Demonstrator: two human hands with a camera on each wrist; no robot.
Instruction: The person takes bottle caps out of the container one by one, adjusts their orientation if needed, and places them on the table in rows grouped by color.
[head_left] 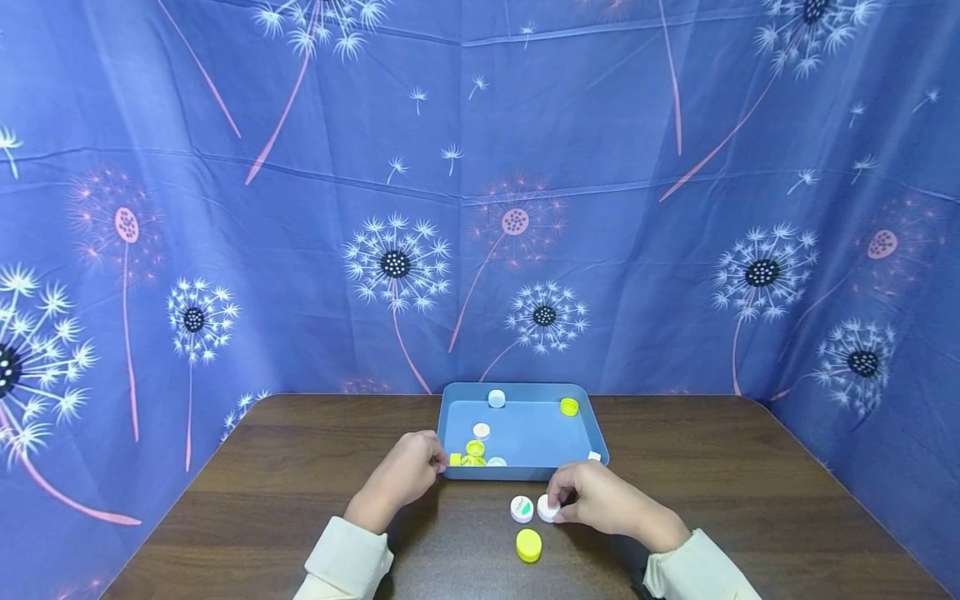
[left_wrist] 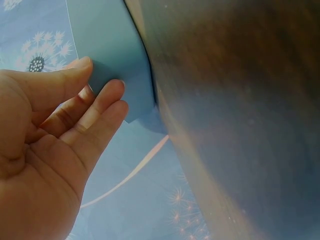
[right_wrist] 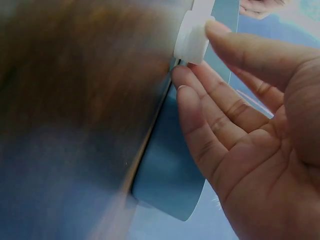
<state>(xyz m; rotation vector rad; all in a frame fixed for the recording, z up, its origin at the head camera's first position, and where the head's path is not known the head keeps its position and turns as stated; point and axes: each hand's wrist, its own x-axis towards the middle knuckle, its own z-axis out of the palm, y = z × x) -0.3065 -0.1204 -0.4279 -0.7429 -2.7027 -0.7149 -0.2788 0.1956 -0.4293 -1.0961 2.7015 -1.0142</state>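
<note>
A blue tray [head_left: 525, 472] lies on the table, and my left hand [head_left: 408, 468] holds its left wall near the front corner. In the left wrist view the thumb is at the rim of the tray [left_wrist: 112, 50], with fingertips against the outer wall. In front of the tray, my right hand [head_left: 600, 498] pinches a white bottle cap [head_left: 547, 509] that is on or just above the table. The right wrist view shows the thumb against this white cap [right_wrist: 191, 37]. Beside it sits a white cap with a green print [head_left: 522, 509]; a yellow cap [head_left: 528, 546] is nearer me.
Inside the tray are several yellow and white caps, many bunched at the front left. A white cap [head_left: 497, 398] and a yellow cap [head_left: 569, 407] sit toward its back. The brown wooden table [head_left: 750, 483] meets a blue dandelion-print cloth [head_left: 630, 250] behind.
</note>
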